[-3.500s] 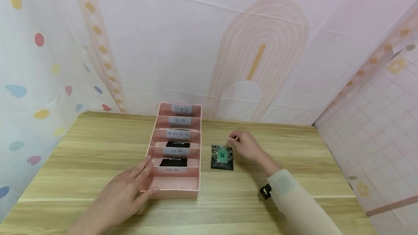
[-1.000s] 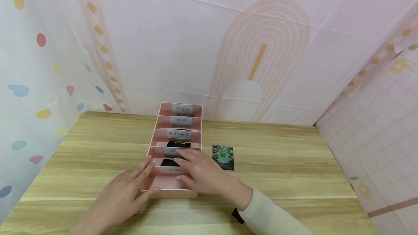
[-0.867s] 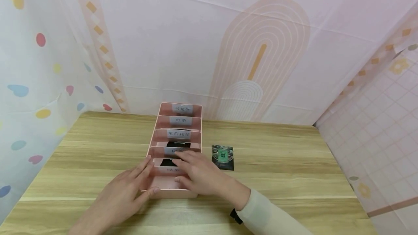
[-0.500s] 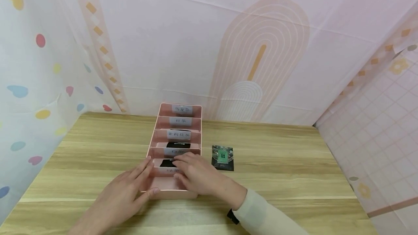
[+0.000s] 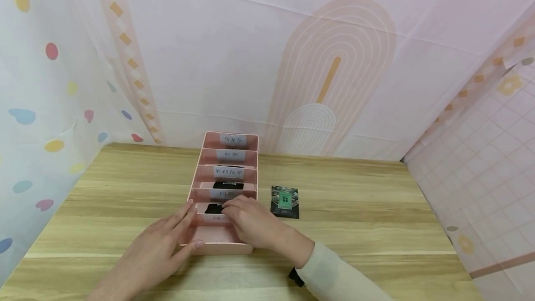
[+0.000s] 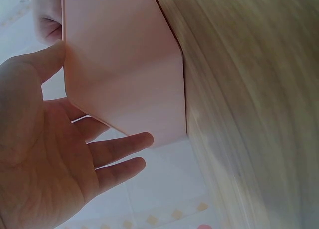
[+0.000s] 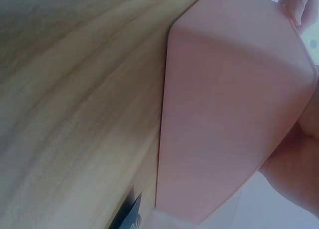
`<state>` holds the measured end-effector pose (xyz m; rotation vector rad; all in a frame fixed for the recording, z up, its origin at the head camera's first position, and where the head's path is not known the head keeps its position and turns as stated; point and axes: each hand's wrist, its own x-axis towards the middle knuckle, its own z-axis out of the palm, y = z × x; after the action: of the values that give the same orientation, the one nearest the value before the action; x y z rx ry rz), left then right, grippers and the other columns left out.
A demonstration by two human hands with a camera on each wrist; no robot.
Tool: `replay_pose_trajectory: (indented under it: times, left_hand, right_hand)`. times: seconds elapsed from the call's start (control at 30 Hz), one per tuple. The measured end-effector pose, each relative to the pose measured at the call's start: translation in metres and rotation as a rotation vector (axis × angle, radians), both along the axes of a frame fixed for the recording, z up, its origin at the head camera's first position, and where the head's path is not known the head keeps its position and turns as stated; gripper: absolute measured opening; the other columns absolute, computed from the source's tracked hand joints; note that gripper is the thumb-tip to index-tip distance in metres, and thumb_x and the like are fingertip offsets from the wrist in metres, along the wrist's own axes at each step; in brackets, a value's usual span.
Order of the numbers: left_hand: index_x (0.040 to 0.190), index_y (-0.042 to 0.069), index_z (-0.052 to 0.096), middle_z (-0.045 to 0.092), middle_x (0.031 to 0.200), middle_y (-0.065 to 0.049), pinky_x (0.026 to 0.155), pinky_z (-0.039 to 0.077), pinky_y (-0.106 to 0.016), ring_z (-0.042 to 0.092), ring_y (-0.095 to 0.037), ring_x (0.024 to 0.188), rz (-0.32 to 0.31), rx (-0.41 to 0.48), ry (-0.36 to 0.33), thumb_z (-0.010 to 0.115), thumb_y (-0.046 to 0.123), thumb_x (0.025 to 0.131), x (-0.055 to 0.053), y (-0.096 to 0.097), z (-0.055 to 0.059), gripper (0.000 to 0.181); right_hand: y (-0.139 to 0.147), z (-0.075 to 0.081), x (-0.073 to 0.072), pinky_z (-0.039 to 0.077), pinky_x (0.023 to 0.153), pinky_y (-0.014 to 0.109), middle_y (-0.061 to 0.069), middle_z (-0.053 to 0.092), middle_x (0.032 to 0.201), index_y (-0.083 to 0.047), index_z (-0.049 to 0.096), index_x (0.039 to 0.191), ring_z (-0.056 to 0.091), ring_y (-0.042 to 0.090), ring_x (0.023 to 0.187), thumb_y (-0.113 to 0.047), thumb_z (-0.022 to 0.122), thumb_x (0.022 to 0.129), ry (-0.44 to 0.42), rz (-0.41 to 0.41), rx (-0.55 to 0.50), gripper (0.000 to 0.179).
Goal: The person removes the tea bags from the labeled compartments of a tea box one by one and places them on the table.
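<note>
A long pink box (image 5: 217, 248) with labelled compartments stands on the wooden table. My left hand (image 5: 154, 250) rests at its near left corner, thumb on the front rim and fingers (image 6: 119, 146) extended along the left side. My right hand (image 5: 257, 224) reaches over the right wall, fingers curled over the nearest divider (image 5: 206, 219), with the thumb hidden in the front compartment. Just behind that divider, at those fingertips, shows a black packet (image 5: 212, 208). A black tea sachet with a green label (image 5: 285, 200) lies flat to the right of the box.
Another black packet (image 5: 227, 186) sits one compartment further back. White labels with Chinese characters, such as the jasmine tea label (image 5: 228, 172), mark the dividers. Patterned cloth (image 5: 234, 59) hangs behind the table (image 5: 355, 226). A small black item (image 5: 296, 277) is at my right cuff.
My right hand has moved left from beside the sachet into the front of the box, and its fingers have drawn closer together at the divider. My left hand has stayed put.
</note>
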<state>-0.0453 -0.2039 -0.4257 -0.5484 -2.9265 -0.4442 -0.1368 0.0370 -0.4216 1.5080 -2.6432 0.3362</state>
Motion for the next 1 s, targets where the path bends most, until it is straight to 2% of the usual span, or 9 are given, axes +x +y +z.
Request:
replay_pose_trajectory:
  times: [0.63, 1.0]
  left_hand:
    - [0.152, 0.0, 0.052, 0.047, 0.159, -0.018, 0.106, 0.049, -0.058, 0.058, -0.039, 0.133, 0.005, 0.013, 0.004, 0.069, 0.05, 0.099, -0.0001, 0.0009, 0.0007, 0.075]
    - [0.153, -0.001, 0.051, 0.047, 0.159, -0.02, 0.105, 0.05, -0.058, 0.059, -0.039, 0.132, -0.002, 0.01, 0.009, 0.071, 0.048, 0.099, 0.0, -0.0003, -0.0007, 0.076]
  right_hand:
    - [-0.0013, 0.0014, -0.0021, 0.05, 0.1, 0.021, 0.002, 0.074, 0.109, -0.006, 0.076, 0.112, 0.064, 0.015, 0.107, -0.007, 0.061, 0.104, -0.015, -0.035, -0.022, 0.016]
    - [0.0021, 0.0049, 0.0001, 0.054, 0.092, 0.023, -0.001, 0.074, 0.099, -0.01, 0.077, 0.102, 0.066, 0.013, 0.097, -0.011, 0.071, 0.101, -0.032, -0.069, -0.159, 0.005]
